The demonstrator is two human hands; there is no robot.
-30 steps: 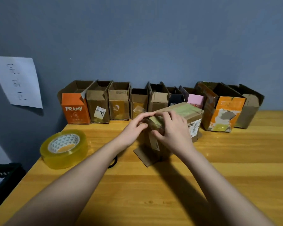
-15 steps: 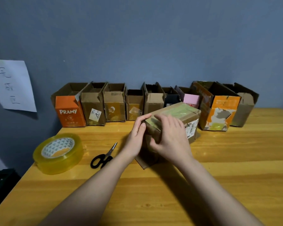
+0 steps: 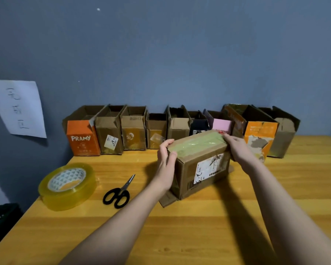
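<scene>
The box [image 3: 199, 165] stands mid-frame on the table [image 3: 199, 236], its top taped over. A moment ago both hands were bunched at its left end, pressing tape down; now they have spread to opposite ends. The left hand [image 3: 165, 165] clamps the left end, thumb over the top edge. The right hand [image 3: 239, 150] cups the right end, its fingers seemingly curled behind it. That seam looks sealed, so the box is likely ready for turning. The tape roll [image 3: 66, 185] and scissors [image 3: 118, 192] lie at lower left.

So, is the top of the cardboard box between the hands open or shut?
Shut: the flaps of the cardboard box lie flat, sealed under a strip of tape.
</scene>
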